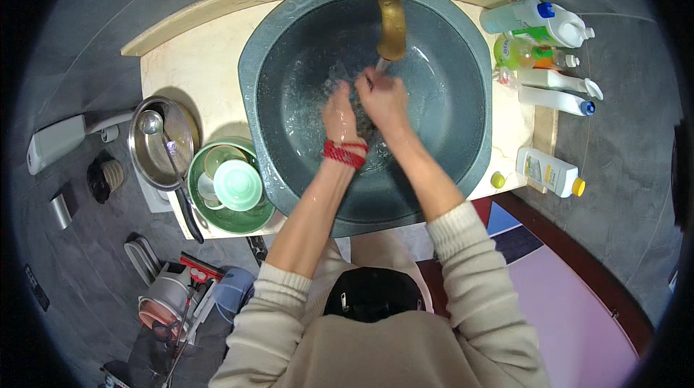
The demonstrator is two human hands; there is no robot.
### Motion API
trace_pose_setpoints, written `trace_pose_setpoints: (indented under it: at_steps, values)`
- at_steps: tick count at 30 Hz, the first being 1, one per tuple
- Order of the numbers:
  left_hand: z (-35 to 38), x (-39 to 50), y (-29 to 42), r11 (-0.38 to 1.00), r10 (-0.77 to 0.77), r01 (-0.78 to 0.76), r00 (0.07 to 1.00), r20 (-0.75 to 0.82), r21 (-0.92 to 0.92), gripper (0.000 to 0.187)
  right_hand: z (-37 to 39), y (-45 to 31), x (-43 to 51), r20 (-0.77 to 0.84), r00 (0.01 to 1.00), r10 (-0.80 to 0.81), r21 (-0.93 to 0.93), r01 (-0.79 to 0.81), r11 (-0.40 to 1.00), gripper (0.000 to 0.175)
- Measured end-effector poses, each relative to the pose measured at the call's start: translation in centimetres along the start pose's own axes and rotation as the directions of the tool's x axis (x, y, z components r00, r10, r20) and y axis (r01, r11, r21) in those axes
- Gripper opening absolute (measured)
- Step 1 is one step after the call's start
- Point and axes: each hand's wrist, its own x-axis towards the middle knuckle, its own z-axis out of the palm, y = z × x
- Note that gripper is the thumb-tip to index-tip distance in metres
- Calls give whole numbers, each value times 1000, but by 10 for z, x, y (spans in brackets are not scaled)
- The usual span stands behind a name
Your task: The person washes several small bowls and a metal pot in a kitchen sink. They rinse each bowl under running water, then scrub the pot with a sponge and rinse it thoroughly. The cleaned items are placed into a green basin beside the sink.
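Note:
Inside a large dark grey basin [366, 209], both hands are close together beneath a brass-coloured faucet [391, 19]. Water runs from the spout onto my right hand [386, 96], whose fingers are curled and blurred; whether they hold something cannot be seen. My left hand [340, 114] is just left of it, wet and turned on edge, with straightened fingers and a red braided bracelet [345, 154] at the wrist. Splashing water shows around its fingertips. A small brownish patch between the hands is too blurred to identify.
Left of the basin, a metal bowl [162, 160] holds a black-handled ladle [172, 152]. Beside it, a green basin [233, 222] contains cups and a light green bowl [237, 185]. Several cleaning bottles [553, 84] line the right side, near a small green round fruit [497, 180].

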Motion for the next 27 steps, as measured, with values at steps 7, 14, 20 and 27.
trace_pose_setpoints:
  at_steps: [7,14,20,27]
  values:
    - [-15,21,19,885,-409,451,873,267,-118,38,-30,-43,-34,243,939,-243,130,216,968,17]
    - [-2,-11,2,878,-303,369,921,243,-303,30,-32,-45,7,38,993,-110,85,106,991,15]
    - [-11,-9,22,792,-302,453,874,382,-410,29,6,-19,-19,-9,999,-40,328,40,944,19]
    - [-19,-1,54,866,-291,306,951,101,-396,45,-14,88,56,-2,953,-304,-314,288,905,17]
